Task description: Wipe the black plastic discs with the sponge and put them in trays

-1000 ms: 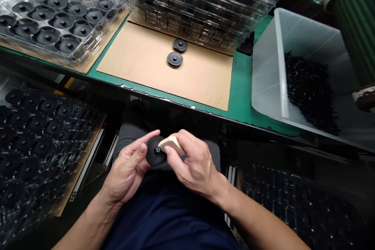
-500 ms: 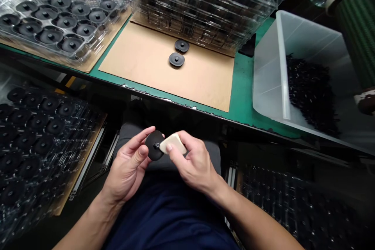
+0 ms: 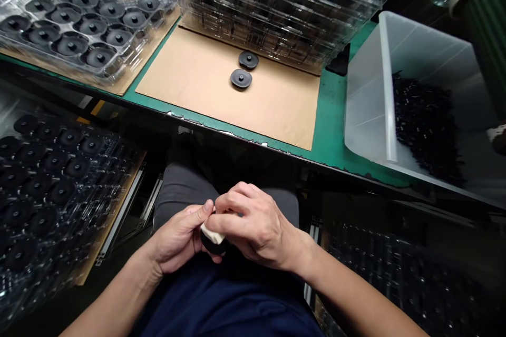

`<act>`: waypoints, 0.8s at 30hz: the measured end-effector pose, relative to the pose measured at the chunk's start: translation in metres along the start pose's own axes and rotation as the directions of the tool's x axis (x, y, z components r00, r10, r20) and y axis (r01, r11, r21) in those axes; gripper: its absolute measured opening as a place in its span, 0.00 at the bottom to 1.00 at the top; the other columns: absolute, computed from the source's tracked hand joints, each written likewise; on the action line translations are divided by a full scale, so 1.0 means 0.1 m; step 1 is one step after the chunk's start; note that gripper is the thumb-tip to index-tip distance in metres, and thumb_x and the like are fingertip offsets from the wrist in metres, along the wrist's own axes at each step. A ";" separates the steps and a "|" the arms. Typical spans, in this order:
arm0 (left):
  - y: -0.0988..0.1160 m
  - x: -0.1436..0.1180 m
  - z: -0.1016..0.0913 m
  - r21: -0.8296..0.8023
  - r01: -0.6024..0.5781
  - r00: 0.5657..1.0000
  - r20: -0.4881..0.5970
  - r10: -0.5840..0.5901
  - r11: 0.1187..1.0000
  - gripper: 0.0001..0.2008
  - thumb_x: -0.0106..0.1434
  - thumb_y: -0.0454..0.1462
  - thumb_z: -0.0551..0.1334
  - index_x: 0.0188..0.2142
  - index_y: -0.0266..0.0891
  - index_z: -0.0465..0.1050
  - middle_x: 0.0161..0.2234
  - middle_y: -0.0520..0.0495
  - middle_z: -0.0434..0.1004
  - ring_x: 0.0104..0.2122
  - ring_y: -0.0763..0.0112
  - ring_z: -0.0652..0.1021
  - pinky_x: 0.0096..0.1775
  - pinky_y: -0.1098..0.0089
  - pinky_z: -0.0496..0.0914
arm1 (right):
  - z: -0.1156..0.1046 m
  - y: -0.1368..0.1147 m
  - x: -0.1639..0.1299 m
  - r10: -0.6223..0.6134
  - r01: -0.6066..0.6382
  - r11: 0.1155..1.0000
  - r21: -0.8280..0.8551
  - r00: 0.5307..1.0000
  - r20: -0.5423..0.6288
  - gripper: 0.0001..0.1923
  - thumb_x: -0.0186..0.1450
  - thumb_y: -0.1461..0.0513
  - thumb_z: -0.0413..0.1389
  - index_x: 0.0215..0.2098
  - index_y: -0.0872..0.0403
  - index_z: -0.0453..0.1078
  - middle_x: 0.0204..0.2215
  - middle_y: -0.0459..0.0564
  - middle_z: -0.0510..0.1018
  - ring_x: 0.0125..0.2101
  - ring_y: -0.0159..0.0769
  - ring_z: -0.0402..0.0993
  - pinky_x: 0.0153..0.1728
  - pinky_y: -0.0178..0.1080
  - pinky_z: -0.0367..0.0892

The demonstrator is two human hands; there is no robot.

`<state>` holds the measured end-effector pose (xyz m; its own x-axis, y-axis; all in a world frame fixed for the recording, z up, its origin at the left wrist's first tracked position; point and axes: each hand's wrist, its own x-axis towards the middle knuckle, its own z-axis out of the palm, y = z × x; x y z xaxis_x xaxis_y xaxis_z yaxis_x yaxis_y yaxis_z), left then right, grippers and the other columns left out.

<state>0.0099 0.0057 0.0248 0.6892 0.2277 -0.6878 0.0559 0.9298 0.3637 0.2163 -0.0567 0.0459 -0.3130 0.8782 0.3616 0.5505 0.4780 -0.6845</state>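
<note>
Black plastic disc sits low over the lap, mostly hidden, cupped in the left hand. The right hand has its fingers curled tight around a pale beige block, pressing it onto the disc. Far off on the cardboard sheet, two more discs lie close together.

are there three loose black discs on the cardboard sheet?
No, only two loose black discs lie on the cardboard sheet, one just behind the other near the stack of clear trays.
</note>
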 end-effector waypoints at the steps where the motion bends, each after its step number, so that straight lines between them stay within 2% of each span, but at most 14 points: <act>1: -0.01 0.00 0.00 -0.033 -0.014 1.000 0.004 0.015 0.999 0.23 0.65 0.52 0.72 0.46 0.34 0.85 0.33 0.40 0.81 0.29 0.64 0.81 0.30 0.64 0.83 | 0.01 0.00 0.01 -0.004 0.003 1.000 -0.025 1.000 -0.020 0.12 0.79 0.62 0.51 0.50 0.53 0.78 0.42 0.51 0.79 0.39 0.40 0.69 0.39 0.45 0.62; 3: 0.00 0.01 0.02 -0.104 -0.142 0.989 -0.046 0.137 0.984 0.21 0.63 0.49 0.75 0.52 0.40 0.85 0.41 0.40 0.84 0.35 0.66 0.84 0.38 0.68 0.83 | 0.04 -0.01 0.02 0.136 -0.146 0.988 -0.055 0.980 -0.148 0.10 0.77 0.62 0.54 0.45 0.55 0.78 0.38 0.51 0.78 0.37 0.39 0.68 0.39 0.44 0.61; 4: 0.02 0.02 0.04 -0.123 -0.242 0.968 -0.096 0.231 0.962 0.21 0.62 0.45 0.76 0.53 0.43 0.84 0.46 0.41 0.84 0.40 0.67 0.84 0.43 0.70 0.83 | 0.06 -0.02 0.03 0.272 -0.280 0.960 -0.011 0.939 -0.211 0.09 0.76 0.62 0.55 0.41 0.56 0.77 0.35 0.50 0.77 0.34 0.37 0.68 0.37 0.43 0.61; 5: 0.04 0.03 0.06 -0.121 -0.347 0.933 -0.145 0.329 0.930 0.22 0.61 0.42 0.78 0.54 0.45 0.84 0.50 0.42 0.84 0.44 0.67 0.84 0.48 0.72 0.81 | 0.08 -0.04 0.03 0.422 -0.416 0.906 0.080 0.875 -0.238 0.09 0.74 0.62 0.56 0.37 0.56 0.75 0.30 0.48 0.74 0.31 0.34 0.66 0.34 0.41 0.60; 6: 0.06 0.04 0.08 -0.099 -0.434 0.893 -0.178 0.413 0.895 0.23 0.59 0.39 0.79 0.54 0.46 0.83 0.52 0.43 0.84 0.48 0.67 0.84 0.52 0.73 0.79 | 0.10 -0.06 0.04 0.550 -0.517 0.834 0.193 0.807 -0.216 0.10 0.73 0.61 0.57 0.32 0.56 0.72 0.27 0.45 0.71 0.27 0.32 0.64 0.30 0.39 0.59; 7: 0.07 0.05 0.11 -0.071 -0.495 0.859 -0.192 0.475 0.866 0.24 0.58 0.37 0.80 0.54 0.47 0.84 0.53 0.43 0.83 0.50 0.66 0.83 0.53 0.73 0.78 | 0.12 -0.08 0.04 0.630 -0.574 0.764 0.294 0.761 -0.155 0.12 0.72 0.61 0.57 0.30 0.55 0.69 0.25 0.43 0.69 0.25 0.30 0.62 0.27 0.37 0.57; 8: 0.09 0.05 0.12 -0.043 -0.533 0.834 -0.194 0.517 0.845 0.24 0.57 0.35 0.80 0.53 0.48 0.84 0.52 0.43 0.84 0.52 0.65 0.83 0.54 0.73 0.78 | 0.14 -0.10 0.05 0.655 -0.588 0.724 0.361 0.750 -0.091 0.13 0.71 0.60 0.57 0.29 0.54 0.66 0.24 0.42 0.67 0.24 0.28 0.60 0.25 0.37 0.55; 9: 0.10 0.06 0.13 -0.022 -0.557 0.818 -0.189 0.543 0.830 0.24 0.57 0.35 0.80 0.53 0.48 0.84 0.52 0.43 0.84 0.53 0.63 0.83 0.55 0.72 0.78 | 0.15 -0.11 0.06 0.644 -0.578 0.719 0.386 0.763 -0.058 0.13 0.71 0.60 0.57 0.28 0.54 0.65 0.24 0.42 0.67 0.24 0.28 0.60 0.25 0.37 0.54; 10: 0.10 0.05 0.14 -0.009 -0.566 0.812 -0.182 0.555 0.825 0.23 0.57 0.36 0.80 0.52 0.49 0.84 0.52 0.43 0.84 0.53 0.63 0.83 0.55 0.71 0.78 | 0.16 -0.11 0.06 0.615 -0.552 0.751 0.363 0.785 -0.079 0.13 0.71 0.60 0.57 0.28 0.54 0.64 0.24 0.42 0.66 0.25 0.29 0.60 0.27 0.37 0.55; 12: 0.10 0.04 0.13 0.008 -0.557 0.816 -0.180 0.549 0.831 0.23 0.58 0.37 0.79 0.53 0.49 0.84 0.52 0.43 0.84 0.51 0.64 0.83 0.55 0.71 0.78 | 0.17 -0.09 0.06 0.545 -0.505 0.834 0.222 0.816 -0.192 0.12 0.70 0.62 0.56 0.28 0.54 0.63 0.26 0.44 0.66 0.27 0.31 0.60 0.31 0.38 0.55; 14: 0.09 0.02 0.11 0.013 -0.536 0.826 -0.198 0.528 0.844 0.23 0.58 0.38 0.79 0.53 0.48 0.84 0.51 0.42 0.84 0.49 0.66 0.84 0.53 0.73 0.78 | 0.17 -0.06 0.06 0.503 -0.489 0.864 0.117 0.828 -0.250 0.12 0.71 0.63 0.55 0.29 0.54 0.63 0.27 0.45 0.66 0.29 0.32 0.60 0.34 0.39 0.56; 18: 0.07 0.01 0.08 -0.009 -0.504 0.845 -0.212 0.491 0.864 0.23 0.59 0.41 0.79 0.54 0.48 0.83 0.53 0.41 0.83 0.49 0.64 0.84 0.52 0.70 0.80 | 0.14 -0.02 0.03 0.417 -0.385 0.900 0.202 0.897 -0.149 0.11 0.71 0.62 0.55 0.30 0.53 0.62 0.28 0.45 0.66 0.29 0.32 0.60 0.34 0.39 0.57; 22: 0.07 0.01 0.09 -0.022 -0.477 0.857 -0.231 0.460 0.879 0.24 0.58 0.41 0.79 0.54 0.47 0.83 0.52 0.41 0.83 0.49 0.64 0.83 0.51 0.71 0.80 | 0.10 0.01 0.02 0.427 -0.415 0.904 0.097 0.884 -0.193 0.11 0.72 0.64 0.54 0.30 0.54 0.64 0.28 0.45 0.65 0.30 0.32 0.59 0.34 0.39 0.56; 24: 0.07 0.01 0.09 -0.022 -0.476 0.857 -0.233 0.459 0.879 0.23 0.59 0.41 0.79 0.55 0.47 0.83 0.52 0.41 0.84 0.49 0.64 0.84 0.51 0.71 0.80 | 0.09 0.01 0.01 0.407 -0.390 0.912 0.128 0.902 -0.146 0.12 0.72 0.63 0.55 0.29 0.54 0.62 0.27 0.44 0.65 0.29 0.32 0.59 0.34 0.39 0.56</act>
<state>0.0174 0.0099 0.0324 0.4481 0.6892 -0.5693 -0.2950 0.7152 0.6336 0.2095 -0.0550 0.0397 0.0543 0.9886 0.1402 0.5246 0.0912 -0.8465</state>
